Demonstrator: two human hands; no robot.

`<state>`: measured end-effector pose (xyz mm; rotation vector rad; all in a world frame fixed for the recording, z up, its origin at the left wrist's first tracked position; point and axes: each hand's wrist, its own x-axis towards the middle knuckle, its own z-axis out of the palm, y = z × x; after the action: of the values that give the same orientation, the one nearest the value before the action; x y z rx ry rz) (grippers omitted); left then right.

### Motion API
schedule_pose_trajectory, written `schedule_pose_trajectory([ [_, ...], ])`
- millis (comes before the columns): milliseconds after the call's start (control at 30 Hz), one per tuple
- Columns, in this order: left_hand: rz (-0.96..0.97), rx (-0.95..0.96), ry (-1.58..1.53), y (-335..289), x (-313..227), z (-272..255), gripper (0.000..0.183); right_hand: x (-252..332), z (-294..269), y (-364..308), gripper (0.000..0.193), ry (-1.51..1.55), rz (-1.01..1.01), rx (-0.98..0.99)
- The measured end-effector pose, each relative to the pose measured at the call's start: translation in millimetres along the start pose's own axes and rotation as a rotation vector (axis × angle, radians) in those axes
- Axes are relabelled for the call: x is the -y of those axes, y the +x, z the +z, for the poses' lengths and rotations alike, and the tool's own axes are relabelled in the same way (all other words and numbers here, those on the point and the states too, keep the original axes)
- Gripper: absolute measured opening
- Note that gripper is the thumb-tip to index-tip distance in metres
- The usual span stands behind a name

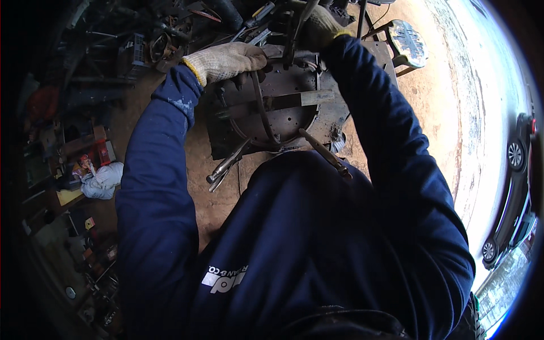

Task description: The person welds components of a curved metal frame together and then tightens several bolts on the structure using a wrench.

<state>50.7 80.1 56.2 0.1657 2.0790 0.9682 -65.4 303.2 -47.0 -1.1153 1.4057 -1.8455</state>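
Observation:
A round dark metal plate (292, 120) with small holes lies on the work stand in front of me. Across it runs a flat bar (309, 98), and a curved metal strip (262, 107) arches over it. My left hand (229, 61), in a dirty knit glove, is closed around the strip's far end at the plate's far left edge. My right hand (318, 28), also gloved, is beyond the far rim, closed by a dark upright clamp tool (293, 37); its fingers are partly in shadow. Two locking pliers grip the near rim, one at left (228, 163) and one at right (326, 152).
Tools and scrap metal clutter the far side, with a screwdriver (260, 12) among them. A dark crate (133, 55) stands at far left. A worn stool (407, 44) is at far right. A white sack (103, 180) lies left; a car (510, 195) is parked outside, right.

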Motion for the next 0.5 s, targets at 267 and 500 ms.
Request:
schedule_pose_trajectory([
  [267, 0.000, -0.001, -0.016, -6, 4, 0, 0.043, 49, 42, -12, 0.078, 1.099, -0.005, -0.332],
  [500, -0.011, -0.019, -0.035, -5, 4, -1, 0.048, 36, 42, -15, 0.071, 0.953, -0.093, -0.422],
])
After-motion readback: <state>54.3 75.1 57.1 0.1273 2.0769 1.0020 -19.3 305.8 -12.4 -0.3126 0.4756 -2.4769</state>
